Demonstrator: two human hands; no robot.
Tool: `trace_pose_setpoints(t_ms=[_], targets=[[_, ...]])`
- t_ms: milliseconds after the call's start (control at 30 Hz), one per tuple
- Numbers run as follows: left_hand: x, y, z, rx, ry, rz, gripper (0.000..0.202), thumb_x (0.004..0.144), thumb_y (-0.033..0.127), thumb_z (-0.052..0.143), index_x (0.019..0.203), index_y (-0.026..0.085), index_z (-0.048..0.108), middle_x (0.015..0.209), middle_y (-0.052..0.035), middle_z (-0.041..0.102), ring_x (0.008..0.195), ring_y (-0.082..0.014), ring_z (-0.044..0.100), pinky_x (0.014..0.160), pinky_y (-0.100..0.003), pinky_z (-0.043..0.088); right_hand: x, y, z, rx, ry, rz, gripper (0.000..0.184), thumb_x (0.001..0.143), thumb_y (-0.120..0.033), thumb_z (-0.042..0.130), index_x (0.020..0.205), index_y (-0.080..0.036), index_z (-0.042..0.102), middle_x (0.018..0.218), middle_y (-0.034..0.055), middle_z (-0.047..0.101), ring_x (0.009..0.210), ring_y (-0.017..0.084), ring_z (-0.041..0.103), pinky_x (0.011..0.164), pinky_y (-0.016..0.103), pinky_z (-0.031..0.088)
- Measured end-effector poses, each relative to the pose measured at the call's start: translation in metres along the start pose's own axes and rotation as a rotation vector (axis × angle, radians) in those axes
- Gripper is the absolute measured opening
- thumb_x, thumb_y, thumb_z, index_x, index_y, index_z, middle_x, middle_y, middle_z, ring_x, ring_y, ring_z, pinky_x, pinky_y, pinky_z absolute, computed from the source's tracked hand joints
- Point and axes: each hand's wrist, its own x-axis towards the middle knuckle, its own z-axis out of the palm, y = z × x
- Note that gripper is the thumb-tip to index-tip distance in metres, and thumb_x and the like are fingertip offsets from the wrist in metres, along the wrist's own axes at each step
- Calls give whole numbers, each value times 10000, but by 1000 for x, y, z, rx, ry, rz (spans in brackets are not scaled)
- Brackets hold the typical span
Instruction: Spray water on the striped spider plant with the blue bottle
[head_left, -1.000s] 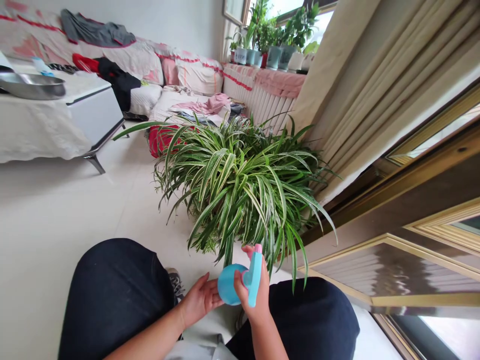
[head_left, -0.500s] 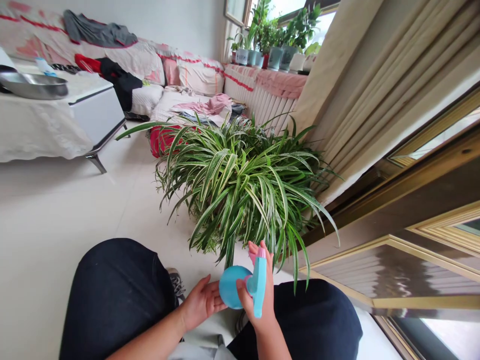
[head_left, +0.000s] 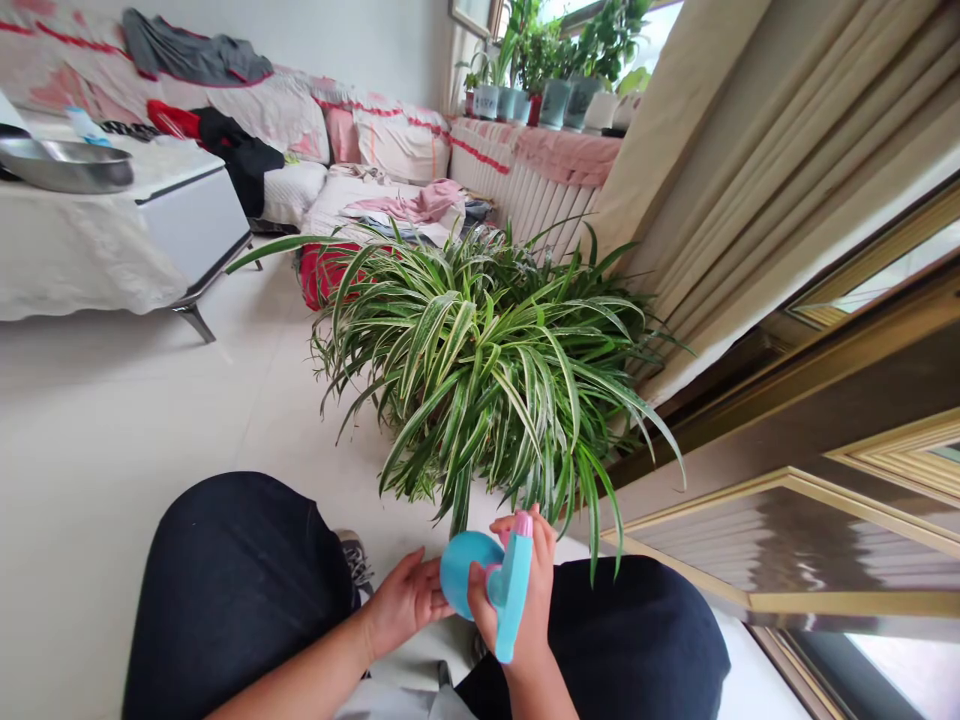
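Observation:
A round blue plastic spray bottle (head_left: 471,575) with a turquoise sprayer head (head_left: 512,600) and a pink tip sits between my hands, low in the head view. My left hand (head_left: 405,600) cups the round body of the bottle. My right hand (head_left: 517,600) is wrapped around the sprayer head, with its fingers near the pink tip. Just beyond both hands, a large green-and-white striped spider plant (head_left: 487,380) spreads its long leaves. Its lowest leaf tips hang close to my right hand. The leaves hide the plant's pot.
My dark trousered knees (head_left: 240,590) fill the bottom of the view, above a pale tiled floor (head_left: 150,400). Beige curtains (head_left: 750,180) and a gold-framed door (head_left: 787,540) stand to the right. Farther back are a cloth-covered table with a metal basin (head_left: 64,167), a cluttered sofa (head_left: 382,150), and potted plants (head_left: 555,80) on a sill.
The spray bottle has tilted slightly, with its sprayer head lower and a little to the right in my hands. The whole view has shifted slightly.

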Motion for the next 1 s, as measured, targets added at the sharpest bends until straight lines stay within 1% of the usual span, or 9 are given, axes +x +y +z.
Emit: trace_pose_setpoints(t_ms=[67, 167, 300, 367, 467, 600, 700, 833, 1000], targets=[[0, 0, 0, 2, 9, 0, 467, 904, 435, 474, 1159, 91, 659, 1100, -125, 741, 1021, -237, 677, 1000, -382, 406, -1, 1, 1, -15, 18, 1, 275, 797, -281, 509, 1061, -207, 492, 902, 67, 562, 870, 273, 521, 896, 591, 415], [0, 0, 1, 13, 9, -5, 464, 906, 438, 468, 1170, 104, 654, 1108, -117, 739, 1036, -238, 670, 1016, -395, 395, -2, 5, 3, -22, 24, 24, 418, 829, -351, 505, 1211, -183, 477, 1057, 121, 569, 1009, 317, 517, 890, 579, 428], [0, 0, 1, 16, 19, 2, 365, 922, 345, 446, 1099, 138, 689, 1091, -92, 750, 1030, -222, 676, 1016, -394, 401, -6, 11, 9, 8, 4, 2, 623, 860, -381, 487, 1421, -171, 316, 1248, 158, 533, 1216, 354, 441, 956, 592, 399], [1, 0, 0, 14, 31, 9, 321, 915, 298, 457, 1052, 145, 704, 1084, -83, 754, 1020, -220, 681, 1007, -397, 411, -8, 11, 11, 44, -20, 27, 661, 874, -382, 470, 1462, -177, 250, 1304, 165, 512, 1245, 353, 444, 956, 587, 410], [1, -3, -1, 27, 49, 24, 313, 900, 303, 488, 1064, 137, 697, 1109, -91, 745, 1020, -229, 681, 990, -399, 428, -10, 10, 13, 89, -59, 82, 596, 870, -394, 478, 1410, -188, 331, 1252, 154, 546, 1166, 340, 525, 934, 578, 431], [2, -6, -5, 64, 67, 44, 316, 873, 316, 534, 1078, 132, 690, 1117, -105, 740, 1032, -244, 679, 971, -394, 443, -10, 9, 10, 78, -44, 68, 479, 823, -327, 540, 1271, -189, 441, 1105, 124, 590, 1043, 314, 563, 867, 533, 467], [2, -6, -6, 78, 75, 39, 317, 878, 315, 531, 1088, 134, 683, 1116, -107, 740, 1023, -246, 684, 958, -394, 451, -9, 9, 8, 68, -43, 65, 456, 803, -314, 555, 1229, -178, 470, 1062, 122, 591, 997, 307, 561, 795, 488, 490], [1, -6, -2, 100, 83, 30, 307, 889, 320, 508, 1063, 149, 695, 1112, -96, 743, 1004, -237, 691, 941, -380, 460, -7, 10, 6, 40, -55, 81, 399, 800, -330, 560, 1165, -178, 506, 992, 107, 605, 929, 296, 569, 759, 468, 482], [0, -6, 1, 109, 86, -5, 308, 899, 327, 502, 1059, 152, 698, 1062, -91, 758, 964, -228, 699, 950, -384, 447, -5, 9, 5, 19, -51, 58, 316, 795, -292, 559, 1092, -196, 509, 921, 74, 630, 802, 252, 570, 705, 421, 465]])
